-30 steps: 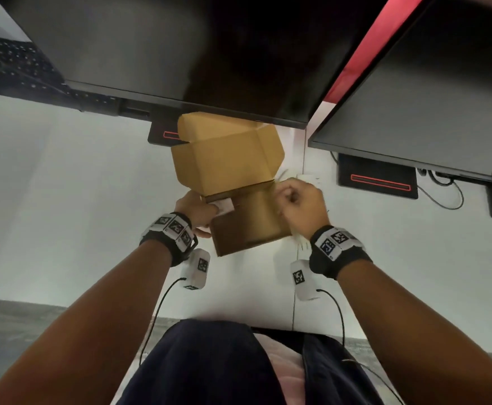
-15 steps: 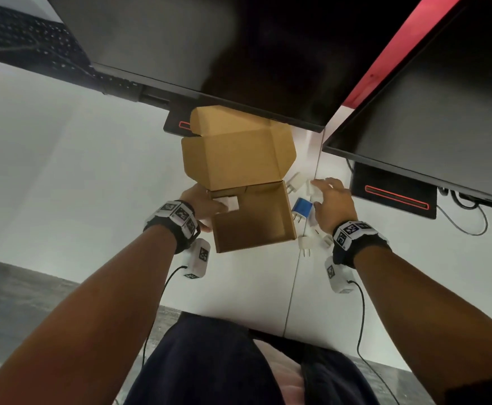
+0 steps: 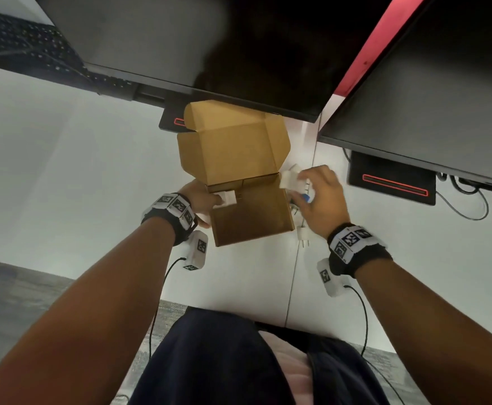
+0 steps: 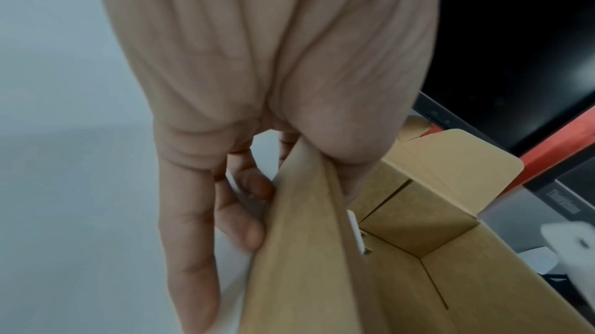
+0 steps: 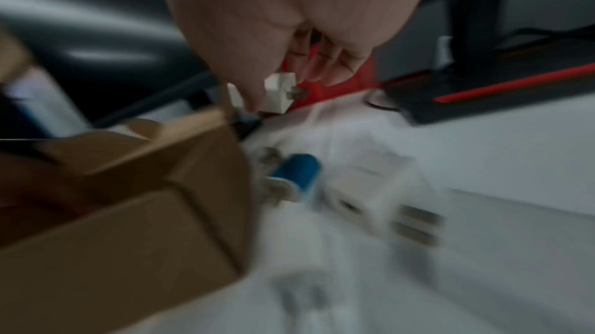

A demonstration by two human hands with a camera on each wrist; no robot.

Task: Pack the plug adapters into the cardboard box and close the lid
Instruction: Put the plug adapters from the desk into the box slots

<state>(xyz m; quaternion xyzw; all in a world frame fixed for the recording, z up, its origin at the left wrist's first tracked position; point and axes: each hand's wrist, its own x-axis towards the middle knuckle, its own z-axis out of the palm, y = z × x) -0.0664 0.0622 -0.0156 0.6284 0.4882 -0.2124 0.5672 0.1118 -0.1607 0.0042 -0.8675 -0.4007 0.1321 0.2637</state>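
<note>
The cardboard box (image 3: 250,217) stands open on the white desk, its lid (image 3: 233,150) raised at the far side. My left hand (image 3: 201,200) grips the box's left wall (image 4: 306,225), thumb inside and fingers outside. A white adapter (image 3: 227,198) sits against that wall by the thumb. My right hand (image 3: 320,197) pinches a white plug adapter (image 3: 290,179) just off the box's far right corner; its prongs show in the blurred right wrist view (image 5: 280,92). A blue adapter (image 5: 296,174) and another white adapter (image 5: 370,187) lie on the desk right of the box.
Two dark monitors hang over the far side of the desk, one screen edge (image 3: 238,103) close above the lid. A monitor base with a red stripe (image 3: 393,185) and cables (image 3: 466,200) lie at the right. A keyboard (image 3: 20,45) is far left. One more white adapter (image 3: 302,233) lies by the box's near right corner.
My right hand left the box, reached to the adapters on the right, and now holds a white one lifted near the box's far right corner. The left hand kept its grip.
</note>
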